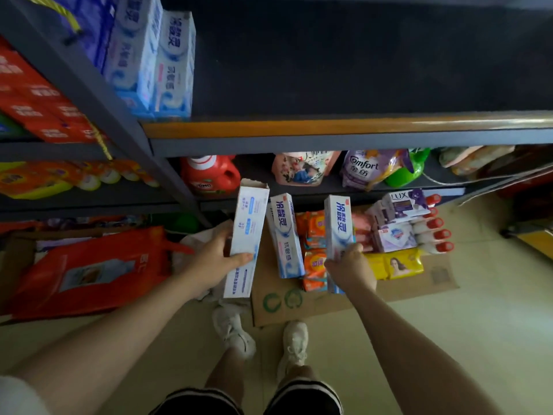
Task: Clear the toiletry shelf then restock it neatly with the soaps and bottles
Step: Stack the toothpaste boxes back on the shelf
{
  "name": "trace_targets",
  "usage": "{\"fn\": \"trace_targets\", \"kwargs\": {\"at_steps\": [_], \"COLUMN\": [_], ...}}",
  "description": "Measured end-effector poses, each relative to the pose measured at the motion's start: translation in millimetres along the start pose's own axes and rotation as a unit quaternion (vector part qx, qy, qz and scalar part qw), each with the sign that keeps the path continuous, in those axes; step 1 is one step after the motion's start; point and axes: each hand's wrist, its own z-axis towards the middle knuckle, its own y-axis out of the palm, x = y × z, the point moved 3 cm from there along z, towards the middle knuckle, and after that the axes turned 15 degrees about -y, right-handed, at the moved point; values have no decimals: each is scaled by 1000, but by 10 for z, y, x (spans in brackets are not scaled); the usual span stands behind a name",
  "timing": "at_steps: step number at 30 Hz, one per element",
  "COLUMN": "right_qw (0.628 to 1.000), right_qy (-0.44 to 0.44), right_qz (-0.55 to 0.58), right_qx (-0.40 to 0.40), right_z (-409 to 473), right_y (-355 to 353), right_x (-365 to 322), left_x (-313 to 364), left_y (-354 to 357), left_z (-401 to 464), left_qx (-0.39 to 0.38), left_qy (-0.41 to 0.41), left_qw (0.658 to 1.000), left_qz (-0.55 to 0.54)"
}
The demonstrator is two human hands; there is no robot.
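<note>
My left hand point(214, 259) grips a white and blue toothpaste box point(247, 232) by its lower half. My right hand point(348, 265) grips a second toothpaste box point(338, 226) near its bottom end. A third toothpaste box point(284, 235) lies between them on the flattened cardboard point(278, 304) on the floor. Beside it lie orange soap packs point(315, 250), yellow soap packs point(395, 265), purple soap boxes point(398, 217) and a row of white red-capped bottles point(434, 232). The dark shelf point(359, 70) above is bare except for upright toothpaste boxes point(155, 58) at its left end.
The lower shelf holds a red detergent jug point(209, 175), refill pouches point(368, 169) and a green bottle point(407, 172). A red bag point(89, 271) sits on the floor at left. Red cartons point(39, 97) fill the left rack. My shoes point(260, 336) stand at the cardboard's near edge.
</note>
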Motion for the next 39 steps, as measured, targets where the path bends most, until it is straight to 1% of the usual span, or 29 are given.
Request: {"fn": "trace_targets", "kwargs": {"at_steps": [3,5,7,10,14,15,16,17,18,19,20,22,23,25,29,31,34,36,39], "right_qw": [999,999,998,998,994,992,988,981,972,961,948,914,898,871,829,816,823,822,805], "right_qy": [-29,-36,-40,-51,-54,-72,-113,-170,-228,-269,-285,-268,-258,-255,-273,-294,-352,-402,-459], "right_qz": [-20,-37,-38,-32,-90,-96,-83,-48,8,68,122,208,236,259,250,228,139,59,15], "right_qx": [21,14,3,10,22,40,63,76,62,11,-67,-220,-266,-330,-419,-444,-423,-398,-375], "right_z": [187,304,394,471,404,332,255,162,66,-61,-199,-531,-676,-931,-1333,-1507,-1730,-1919,-2301], "right_y": [46,91,143,205,153,97,46,-17,-61,-95,-82,-51,-24,72,323,505,935,1275,1822], "right_x": [20,84,137,189,186,141,73,-35,-160,-310,-457,-795,-965,-1261,-1725,-1951,-2364,-2709,-3357], "left_x": [-54,-70,-92,-172,-223,-217,-212,-200,-183,-168,-157,-166,-182,-275,-583,-882,-1681,-2356,-3360], "left_y": [109,187,275,399,504,519,521,512,492,464,431,343,291,180,-96,-278,-608,-813,-1144], "left_z": [42,56,73,97,5,-54,-123,-205,-302,-417,-541,-814,-951,-1210,-1723,-1978,-2362,-2664,-3167], "left_qx": [30,42,43,34,52,54,53,50,48,46,44,41,37,38,54,92,195,244,278], "left_qy": [-16,-21,-25,-40,-43,-43,-44,-42,-36,-30,-23,-4,4,11,7,-21,-112,-177,-280], "left_qw": [999,998,997,996,994,994,993,993,992,991,990,987,985,983,976,971,960,943,907], "left_qz": [-17,-38,-66,-77,-84,-87,-93,-100,-108,-119,-130,-157,-167,-182,-213,-221,-166,-140,-151]}}
